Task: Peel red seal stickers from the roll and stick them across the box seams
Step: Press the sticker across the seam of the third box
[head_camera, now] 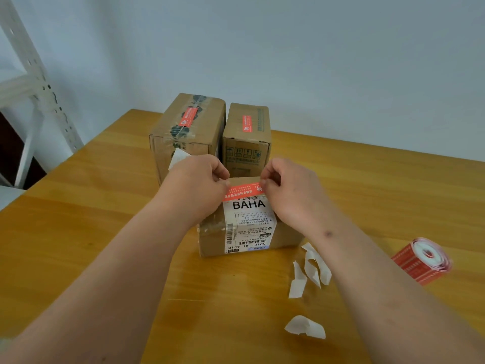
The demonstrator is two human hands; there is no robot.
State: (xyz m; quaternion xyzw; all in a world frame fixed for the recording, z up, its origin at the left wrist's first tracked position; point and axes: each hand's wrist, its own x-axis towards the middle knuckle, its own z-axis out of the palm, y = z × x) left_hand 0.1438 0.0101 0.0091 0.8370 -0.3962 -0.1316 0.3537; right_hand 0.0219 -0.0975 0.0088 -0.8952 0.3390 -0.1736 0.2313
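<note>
step: laying a red seal sticker (242,191) onto the top of the front box (246,232); judged mid-placement, not yet pressed flat.
left hand (199,179): fingers curled, pinching the sticker's 9 o'clock end.
right hand (283,185): fingers curled, pinching the 3 o'clock end.
key relation: sticker spans between both hands, long axis running 9-to-3 and slightly tilted, the right end higher in view. Both hands are at equal reach, one per end. It sits at the far top of the box, overlapping the upper edge of the white shipping label (249,224). Seam under it is hidden; can't tell alignment.
sticker look: red-orange strip, white print, thin and flexible. Likely to wrinkle if ends drop unevenly.
front box: brown cardboard, centre of desk (78,232), clear tape on its near-left face.
done boxes: left rear box (189,132) and right rear box (246,137) at 12 o'clock, side by side, each with a red sticker on top.
roll: sticker roll (422,258) at 3 o'clock on the desk, well apart from the hands.
scraps: white backing pieces (312,269) at 5 o'clock of the front box.
next call: lower both ends together, then rub flat.
</note>
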